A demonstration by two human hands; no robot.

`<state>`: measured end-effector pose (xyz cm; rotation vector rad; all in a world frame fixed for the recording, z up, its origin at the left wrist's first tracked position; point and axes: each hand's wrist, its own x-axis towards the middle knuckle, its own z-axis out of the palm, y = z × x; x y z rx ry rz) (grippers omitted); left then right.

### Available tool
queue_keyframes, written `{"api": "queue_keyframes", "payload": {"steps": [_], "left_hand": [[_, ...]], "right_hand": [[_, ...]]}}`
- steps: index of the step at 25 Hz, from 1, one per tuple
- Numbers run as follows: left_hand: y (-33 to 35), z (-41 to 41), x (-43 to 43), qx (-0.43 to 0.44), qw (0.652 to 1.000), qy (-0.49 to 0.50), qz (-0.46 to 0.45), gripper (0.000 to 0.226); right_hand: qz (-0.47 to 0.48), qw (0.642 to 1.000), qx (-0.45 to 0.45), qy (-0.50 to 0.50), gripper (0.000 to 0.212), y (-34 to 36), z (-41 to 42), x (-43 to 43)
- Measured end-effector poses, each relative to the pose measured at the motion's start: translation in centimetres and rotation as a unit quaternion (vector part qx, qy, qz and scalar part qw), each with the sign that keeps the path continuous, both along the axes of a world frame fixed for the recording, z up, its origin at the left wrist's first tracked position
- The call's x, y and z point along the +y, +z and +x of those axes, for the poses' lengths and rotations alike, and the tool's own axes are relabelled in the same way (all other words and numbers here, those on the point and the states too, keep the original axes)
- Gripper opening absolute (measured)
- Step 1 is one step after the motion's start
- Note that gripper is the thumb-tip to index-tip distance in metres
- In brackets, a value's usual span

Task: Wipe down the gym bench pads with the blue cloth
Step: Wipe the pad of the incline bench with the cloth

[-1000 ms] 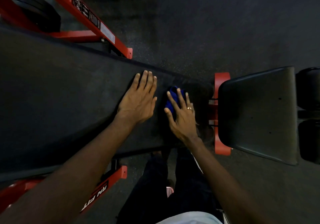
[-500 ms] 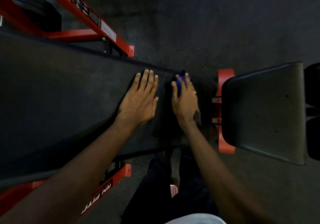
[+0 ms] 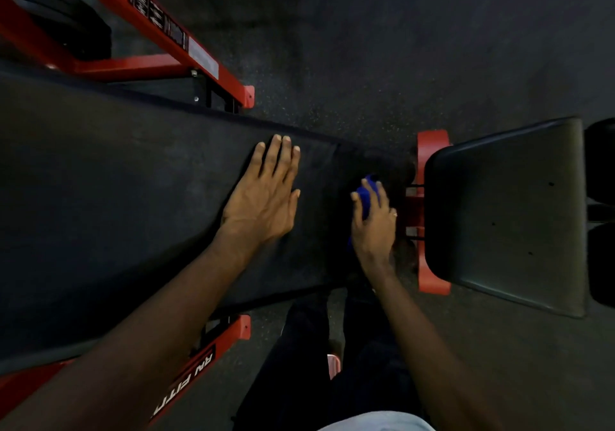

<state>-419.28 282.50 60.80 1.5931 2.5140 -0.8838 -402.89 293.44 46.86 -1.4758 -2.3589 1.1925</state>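
Two bare forearms reach forward above dark trousers [image 3: 299,364] and the pale tip of a shoe [image 3: 333,365] as a person leans over a gym bench. Just below the left arm, a red frame rail [image 3: 213,354] with white lettering juts out from beneath the long back pad [image 3: 116,197], a wide black surface running in from the left edge. The left hand [image 3: 266,194] lies flat on this pad, palm down, fingers straight and close together, holding nothing. Near it to the right, at the narrow end of the same pad, the right hand [image 3: 374,227] cups the blue cloth [image 3: 365,194], its fingers curled over the bunched fabric and pressing it against the pad; a ring [image 3: 395,214] shows on one finger. Just beyond the cloth, a red bracket [image 3: 432,144] joins the back pad to the separate seat pad [image 3: 506,214], which is dark and slightly glossy. Farther off, a second red frame [image 3: 159,31] with label stickers crosses the speckled dark floor [image 3: 399,48], with black weight plates [image 3: 66,28] stacked beside it in the upper left corner.
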Motion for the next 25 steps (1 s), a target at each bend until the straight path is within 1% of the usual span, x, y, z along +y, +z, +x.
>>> {"api": "queue_keyframes", "payload": {"steps": [2,4,5,6,8,9,10,12,13,15,17,19,20,22,23,25], "left_hand": [[0.0,0.0,0.0,0.0,1.0,-0.001,0.003,0.073],[0.3,0.1,0.0,0.005,1.0,0.002,-0.001,0.073],[0.3,0.1,0.1,0.011,1.0,0.001,-0.002,0.073],[0.4,0.2,0.2,0.012,1.0,0.0,-0.003,0.073],[0.4,0.1,0.4,0.003,1.0,0.003,-0.007,0.073],[0.5,0.1,0.3,-0.003,1.0,0.005,-0.01,0.073],[0.5,0.1,0.1,-0.005,1.0,0.008,-0.013,0.073],[0.8,0.2,0.1,-0.01,1.0,0.016,-0.017,0.073],[1.2,0.5,0.3,-0.019,0.999,0.025,-0.017,0.073],[1.3,1.1,1.4,-0.033,0.999,0.039,-0.006,0.073],[0.2,1.8,3.6,-0.077,0.997,0.015,0.006,0.071],[-1.4,2.5,6.0,-0.119,0.992,-0.039,-0.002,0.068],[-2.4,2.6,7.0,-0.128,0.99,-0.058,-0.01,0.067],[-4.2,2.3,8.1,-0.143,0.988,-0.057,-0.025,0.064],[-4.9,2.2,8.1,-0.149,0.987,-0.051,-0.033,0.063],[-6.1,2.5,7.5,-0.126,0.989,-0.063,-0.035,0.061]], "right_hand": [[0.039,0.995,0.044,0.076,0.055,2.4,-1.3,-2.0],[0.088,0.986,0.042,0.137,0.058,2.9,-2.1,-2.4],[0.106,0.984,0.036,0.137,0.06,2.1,-2.2,-1.6],[0.108,0.987,0.03,0.113,0.062,1.0,-2.2,-0.4],[0.06,0.997,0.032,0.043,0.066,-0.7,-2.3,2.2],[0.039,0.998,0.034,0.036,0.065,-1.0,-2.2,2.3],[0.049,0.997,0.042,0.052,0.062,-1.0,-2.1,1.6],[0.12,0.98,0.08,0.134,0.052,-0.2,-1.9,-0.3],[0.136,0.972,0.085,0.169,0.051,0.2,-1.5,-1.2],[0.133,0.971,0.057,0.192,0.054,0.4,-1.2,-1.4],[0.112,0.982,0.031,0.147,0.057,0.0,-2.3,0.4],[0.082,0.99,0.018,0.117,0.06,-0.4,-3.2,2.0],[0.059,0.993,0.012,0.103,0.059,-0.6,-3.3,2.3],[0.024,0.998,0.011,0.057,0.058,-0.8,-2.5,1.6],[0.025,0.999,0.01,0.031,0.058,-0.7,-1.2,0.5],[0.025,1.0,0.011,0.015,0.058,-0.6,2.3,-2.2]]}}
